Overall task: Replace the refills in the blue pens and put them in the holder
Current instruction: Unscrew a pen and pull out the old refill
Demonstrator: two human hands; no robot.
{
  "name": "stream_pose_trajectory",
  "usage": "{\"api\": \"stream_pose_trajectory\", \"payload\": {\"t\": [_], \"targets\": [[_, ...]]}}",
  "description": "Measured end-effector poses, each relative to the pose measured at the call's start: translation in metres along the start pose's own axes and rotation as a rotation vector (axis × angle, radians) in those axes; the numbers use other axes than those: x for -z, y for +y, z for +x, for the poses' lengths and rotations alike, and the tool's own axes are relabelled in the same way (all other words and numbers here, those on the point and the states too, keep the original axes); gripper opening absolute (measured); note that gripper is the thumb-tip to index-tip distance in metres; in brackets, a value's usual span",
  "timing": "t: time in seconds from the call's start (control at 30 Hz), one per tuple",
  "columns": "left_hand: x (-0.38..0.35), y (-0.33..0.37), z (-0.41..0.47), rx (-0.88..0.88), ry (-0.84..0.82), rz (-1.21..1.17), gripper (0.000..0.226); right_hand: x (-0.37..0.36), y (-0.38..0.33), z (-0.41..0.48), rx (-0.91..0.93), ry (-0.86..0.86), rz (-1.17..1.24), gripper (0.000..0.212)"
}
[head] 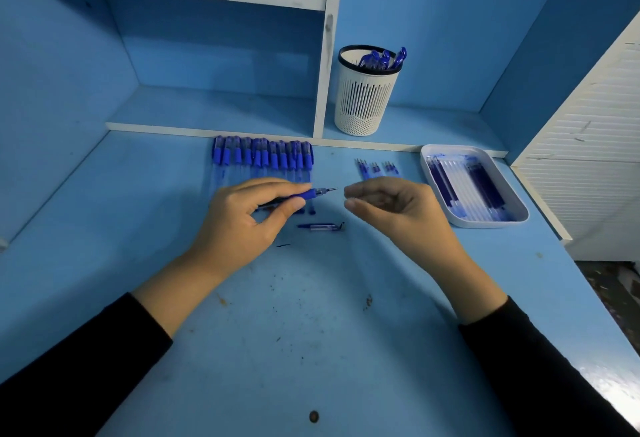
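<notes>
My left hand (249, 215) pinches a blue pen (308, 194) near its grip, and the pen's tip points right. Just right of that tip my right hand (391, 204) hovers with loosely curled fingers; I see nothing in it. Under the pen, a pen part (320, 226) lies on the blue desk (311, 315). Behind my left hand, several blue pens (263, 156) sit side by side in a row. A white holder (367, 100) with a few blue pens in it stands on the low shelf. At the right a white tray (516, 218) holds several refills (464, 187).
Several short refill pieces (375, 168) lie between the pen row and the tray. A white shelf divider (325, 45) rises left of the holder. A white slatted panel (595, 145) borders the desk's right side. Small specks and stains dot the desk front.
</notes>
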State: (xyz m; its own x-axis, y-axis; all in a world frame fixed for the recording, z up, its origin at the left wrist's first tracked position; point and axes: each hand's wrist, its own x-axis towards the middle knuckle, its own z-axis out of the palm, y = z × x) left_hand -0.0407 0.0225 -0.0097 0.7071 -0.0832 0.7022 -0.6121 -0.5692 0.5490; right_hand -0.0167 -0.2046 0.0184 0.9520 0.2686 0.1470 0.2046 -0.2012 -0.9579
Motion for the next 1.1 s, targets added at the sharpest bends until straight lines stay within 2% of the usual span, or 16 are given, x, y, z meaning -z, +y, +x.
{"api": "stream_pose_trajectory", "payload": {"t": [0.13, 0.23, 0.33, 0.4, 0.53, 0.63, 0.9, 1.03, 1.1], "targets": [[0.005, 0.000, -0.003, 0.059, -0.027, -0.039, 0.020, 0.006, 0.008, -0.001, -0.041, -0.086, -0.190, 0.018], [0.005, 0.000, -0.005, 0.097, -0.060, -0.047, 0.021, 0.001, 0.012, -0.001, 0.003, -0.138, -0.325, 0.018], [0.005, 0.000, -0.005, 0.121, -0.094, -0.059, 0.021, -0.003, 0.015, -0.001, 0.058, -0.118, -0.403, 0.015], [0.004, 0.000, -0.005, 0.122, -0.110, -0.052, 0.021, -0.003, 0.013, -0.001, 0.047, -0.094, -0.326, 0.011], [0.005, 0.001, -0.004, 0.124, -0.119, -0.058, 0.021, -0.004, 0.005, -0.002, 0.012, -0.026, 0.065, 0.007], [0.005, 0.001, -0.004, 0.117, -0.121, -0.054, 0.020, -0.008, 0.003, -0.003, 0.027, 0.021, 0.154, 0.008], [0.001, 0.004, -0.007, 0.095, -0.136, -0.033, 0.021, -0.017, 0.005, -0.006, 0.045, -0.035, 0.131, 0.008], [0.001, 0.004, -0.007, 0.058, -0.133, -0.024, 0.021, -0.021, 0.004, -0.007, 0.088, -0.036, -0.021, 0.005], [0.001, 0.005, -0.006, 0.023, -0.135, -0.016, 0.020, -0.023, 0.005, -0.008, 0.123, -0.011, -0.145, 0.016]]}}
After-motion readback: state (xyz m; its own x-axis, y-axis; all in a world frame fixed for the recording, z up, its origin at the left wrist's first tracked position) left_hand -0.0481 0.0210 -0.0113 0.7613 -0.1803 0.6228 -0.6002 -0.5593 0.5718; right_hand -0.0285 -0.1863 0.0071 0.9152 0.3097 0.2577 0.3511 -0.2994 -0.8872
